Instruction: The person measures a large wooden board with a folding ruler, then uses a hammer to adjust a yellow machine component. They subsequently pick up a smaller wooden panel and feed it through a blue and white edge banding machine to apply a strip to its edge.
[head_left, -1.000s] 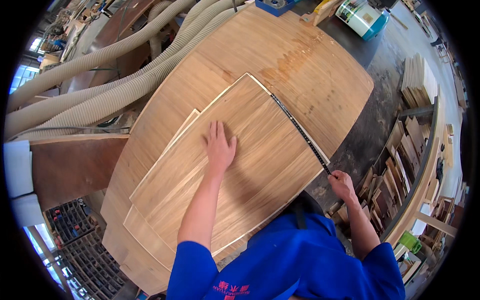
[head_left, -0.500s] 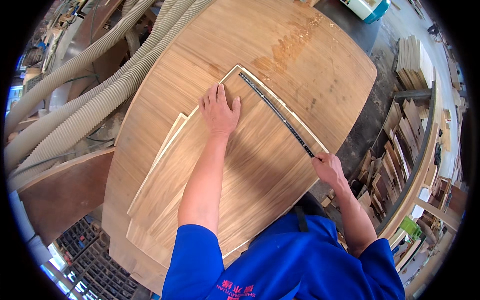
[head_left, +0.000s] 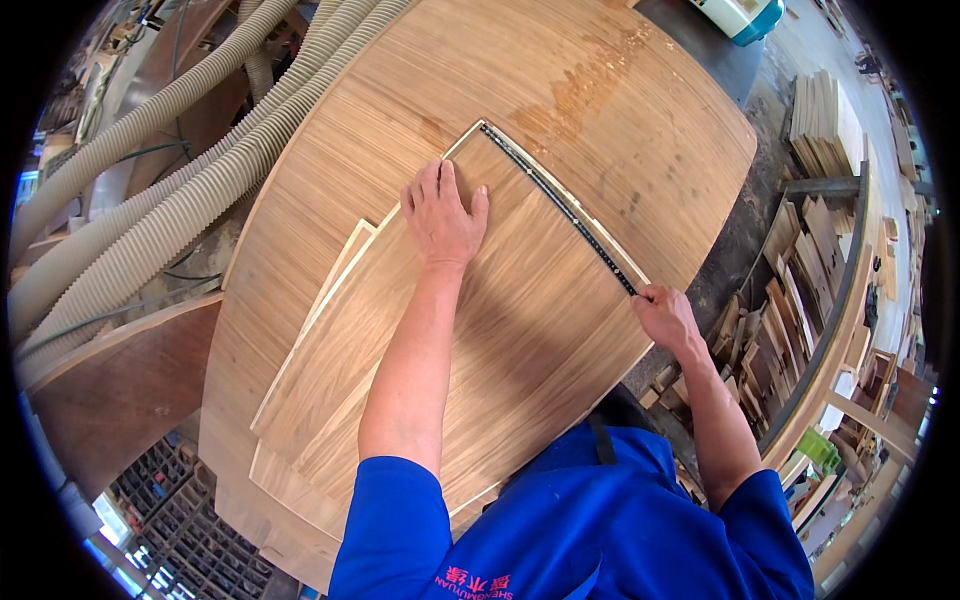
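My left hand [head_left: 445,222] rests flat on a wood-grain panel [head_left: 545,320], with its fingers spread and their tips close to the panel's upper left edge. At the right end of a thin black strip with pale marks, like a ruler [head_left: 552,194], my right hand [head_left: 668,318] is closed in a grip. The strip lies on the panel along its far edge, beside the pale border there. Under this panel is another panel [head_left: 285,478], whose edges stick out at the left and lower left.
The panels lie on a large wooden board [head_left: 640,130] with brownish stains toward its far side. Thick ribbed hoses [head_left: 190,215] run along the left. On the right, wood offcuts [head_left: 780,330] and a stack of boards [head_left: 828,125] stand beyond the worktop. A black grid-like rack [head_left: 190,520] sits lower left.
The black strip has shifted away from me, from a little inside the panel to close along its far edge. My right hand moved with it; my left hand stays flat on the panel.
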